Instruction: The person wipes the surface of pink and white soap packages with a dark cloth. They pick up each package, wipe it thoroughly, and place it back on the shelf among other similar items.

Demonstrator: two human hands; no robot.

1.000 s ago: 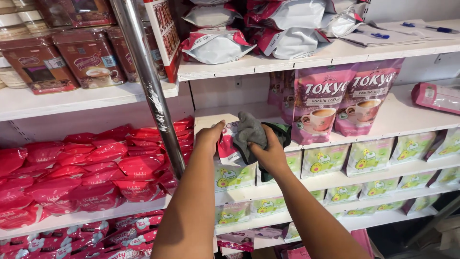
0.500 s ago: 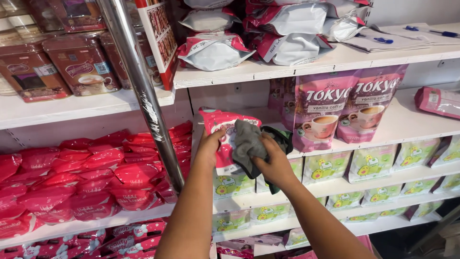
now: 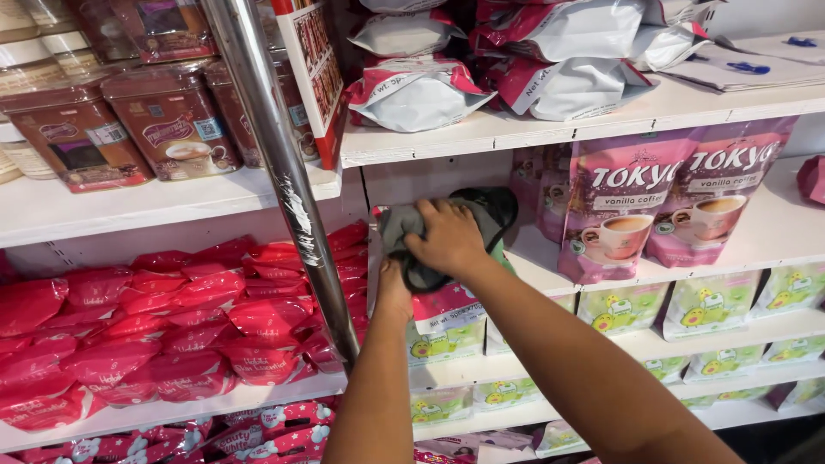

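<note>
A red and silver pouch [image 3: 430, 301] stands at the middle of the frame, gripped from below by the left hand [image 3: 394, 288]. The right hand [image 3: 447, 236] presses a grey-green cloth [image 3: 481, 215] flat against its face, fingers closed over the fabric. This looks like wiping the pack; the next move likely calls for a steady grip underneath. Around it, white shelves [image 3: 516, 129] carry pink coffee bags [image 3: 614, 210] at right, red sachets [image 3: 155, 318] at left, tins [image 3: 168, 120] upper left, behind a metal pole [image 3: 284, 180].

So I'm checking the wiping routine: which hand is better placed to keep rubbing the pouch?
Probably the right hand: it lies pressed on the grey-green cloth against the pouch. The left hand is beneath, seemingly steadying the pouch.
</note>
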